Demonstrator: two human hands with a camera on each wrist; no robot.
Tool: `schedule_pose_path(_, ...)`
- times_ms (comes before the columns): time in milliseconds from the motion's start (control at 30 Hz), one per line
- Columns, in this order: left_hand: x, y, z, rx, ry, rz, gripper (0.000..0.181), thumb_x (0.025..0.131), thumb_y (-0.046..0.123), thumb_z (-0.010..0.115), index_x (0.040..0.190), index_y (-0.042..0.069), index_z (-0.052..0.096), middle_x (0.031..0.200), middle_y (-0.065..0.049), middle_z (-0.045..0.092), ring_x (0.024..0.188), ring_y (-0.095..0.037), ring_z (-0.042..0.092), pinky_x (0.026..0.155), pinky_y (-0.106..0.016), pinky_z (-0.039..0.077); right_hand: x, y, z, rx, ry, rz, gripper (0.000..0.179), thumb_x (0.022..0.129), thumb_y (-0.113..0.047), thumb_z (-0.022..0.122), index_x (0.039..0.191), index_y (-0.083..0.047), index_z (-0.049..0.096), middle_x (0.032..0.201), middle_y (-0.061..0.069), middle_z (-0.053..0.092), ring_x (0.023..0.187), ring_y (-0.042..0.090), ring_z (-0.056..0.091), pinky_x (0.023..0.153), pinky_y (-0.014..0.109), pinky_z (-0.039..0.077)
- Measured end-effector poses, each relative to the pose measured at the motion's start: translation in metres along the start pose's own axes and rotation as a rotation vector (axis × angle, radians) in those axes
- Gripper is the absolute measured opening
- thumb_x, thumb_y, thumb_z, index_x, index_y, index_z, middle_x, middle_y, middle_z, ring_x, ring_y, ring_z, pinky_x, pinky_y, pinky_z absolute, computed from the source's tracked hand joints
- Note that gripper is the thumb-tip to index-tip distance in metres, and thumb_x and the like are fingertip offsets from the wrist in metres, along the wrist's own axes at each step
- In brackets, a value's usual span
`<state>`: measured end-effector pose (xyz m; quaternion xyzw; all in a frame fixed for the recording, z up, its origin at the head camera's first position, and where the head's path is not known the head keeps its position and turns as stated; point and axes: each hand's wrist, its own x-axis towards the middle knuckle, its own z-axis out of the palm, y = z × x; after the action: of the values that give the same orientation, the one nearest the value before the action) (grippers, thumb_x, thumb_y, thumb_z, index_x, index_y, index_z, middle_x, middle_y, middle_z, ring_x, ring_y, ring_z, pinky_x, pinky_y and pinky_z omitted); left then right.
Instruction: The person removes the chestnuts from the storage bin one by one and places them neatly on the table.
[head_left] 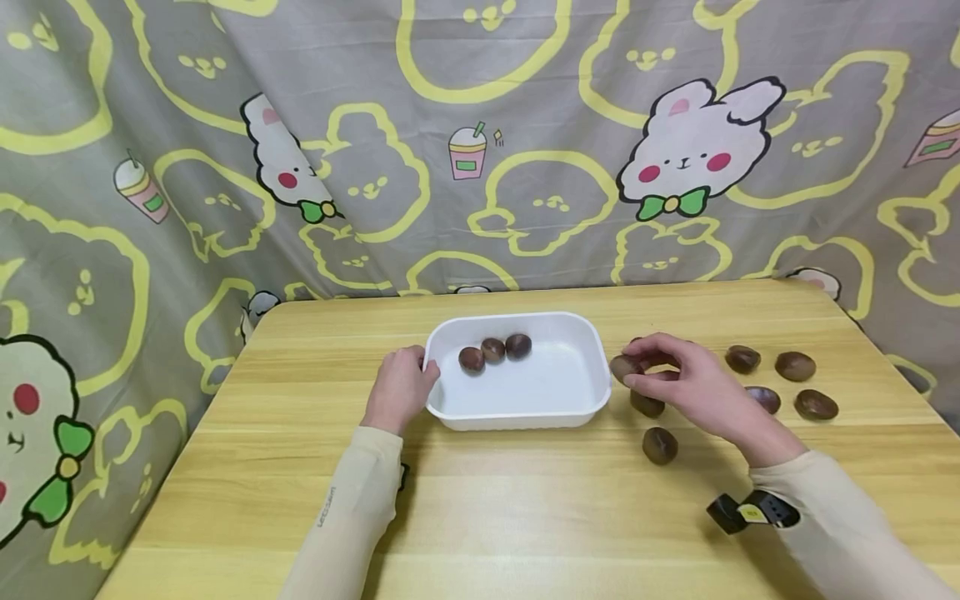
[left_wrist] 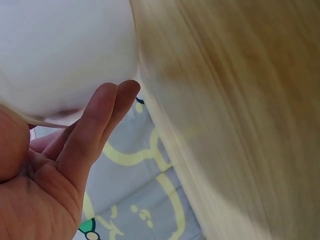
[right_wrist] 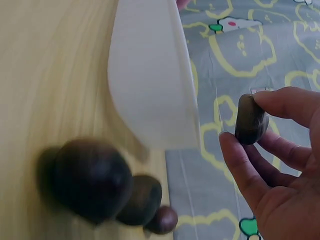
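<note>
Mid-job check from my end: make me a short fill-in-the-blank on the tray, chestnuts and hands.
1. The tray contains ____ chestnuts.
2. The tray's colour is ____.
3. The chestnut pinched by the right hand is ____ (inside/outside) the tray.
4. The hand gripping the tray's edge is the ____ one.

Missing words: three; white; outside; left.

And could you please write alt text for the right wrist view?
A right hand pinches a dark brown nut beside a white dish. Three more nuts, the nearest blurred, lie on a wooden table, with a grey, yellow-patterned curtain behind.
</note>
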<state>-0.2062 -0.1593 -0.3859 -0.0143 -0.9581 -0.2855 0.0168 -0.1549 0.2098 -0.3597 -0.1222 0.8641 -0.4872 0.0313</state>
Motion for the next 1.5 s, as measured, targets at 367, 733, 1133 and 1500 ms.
schedule_pose_path(367, 0.001, 0.004, -0.002, -0.023, 0.001, -0.008, 0.022, 0.096, 0.012, 0.056, 0.1, -0.005, 0.069, 0.088, -0.015, 0.068, 0.076, -0.022, 0.064, 0.062, -0.032, 0.055, -0.025, 0.02, -0.026, -0.148, 0.049, 0.011, 0.037, 0.092, -0.027, 0.071, 0.122, -0.007, 0.063, 0.115, 0.009, 0.062, 0.101, 0.012, 0.059, 0.077, 0.017, 0.049)
schedule_pose_path(733, -0.001, 0.003, -0.001, -0.019, -0.014, -0.019, 0.023, 0.096, 0.013, 0.056, 0.104, -0.005, 0.069, 0.091, -0.015, 0.068, 0.078, -0.022, 0.064, 0.063, -0.032, 0.056, -0.053, 0.049, -0.048, -0.179, 0.073, 0.086, 0.038, 0.092, -0.026, 0.071, 0.123, -0.005, 0.061, 0.113, 0.011, 0.06, 0.092, 0.001, 0.059, 0.072, 0.015, 0.047)
schedule_pose_path(1133, -0.002, 0.002, 0.0, -0.046, -0.015, -0.037, 0.025, 0.096, 0.012, 0.056, 0.108, -0.007, 0.068, 0.095, -0.017, 0.069, 0.08, -0.023, 0.066, 0.064, -0.031, 0.057, -0.072, 0.063, -0.047, -0.24, 0.054, 0.064, 0.034, 0.089, -0.023, 0.074, 0.118, -0.008, 0.063, 0.11, 0.008, 0.065, 0.091, -0.001, 0.059, 0.071, 0.02, 0.051)
schedule_pose_path(1500, -0.002, 0.001, 0.0, -0.028, 0.001, -0.01, 0.023, 0.096, 0.012, 0.056, 0.101, -0.006, 0.069, 0.089, -0.016, 0.068, 0.076, -0.023, 0.065, 0.061, -0.032, 0.056, -0.078, 0.074, -0.038, -0.275, -0.036, 0.124, 0.032, 0.085, -0.02, 0.078, 0.111, -0.006, 0.066, 0.098, 0.002, 0.064, 0.085, 0.006, 0.059, 0.074, 0.024, 0.051)
